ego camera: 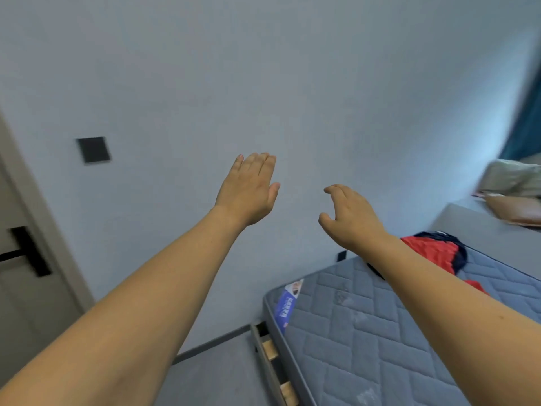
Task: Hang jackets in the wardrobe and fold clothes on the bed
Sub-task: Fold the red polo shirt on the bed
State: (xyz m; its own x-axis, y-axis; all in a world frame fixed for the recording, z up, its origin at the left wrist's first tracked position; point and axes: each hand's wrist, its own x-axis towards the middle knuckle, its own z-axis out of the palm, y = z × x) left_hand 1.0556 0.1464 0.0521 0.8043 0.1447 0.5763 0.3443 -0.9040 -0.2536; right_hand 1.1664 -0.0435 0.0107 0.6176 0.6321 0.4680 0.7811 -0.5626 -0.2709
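Both my arms are stretched out in front of a pale grey wall. My left hand (248,189) is raised with its fingers straight and together, holding nothing. My right hand (349,218) hangs in the air with loosely curled fingers, also holding nothing. A red and dark blue garment (433,250) lies crumpled on the grey quilted mattress (366,332) at the lower right, partly hidden behind my right forearm. No wardrobe is in view.
A door with a black handle (27,253) stands at the left edge. A dark wall switch (93,149) is on the wall. A grey headboard ledge (480,227) holds beige pillows (515,186). A teal curtain (527,118) hangs at the right. The bed's wooden slats (270,348) show.
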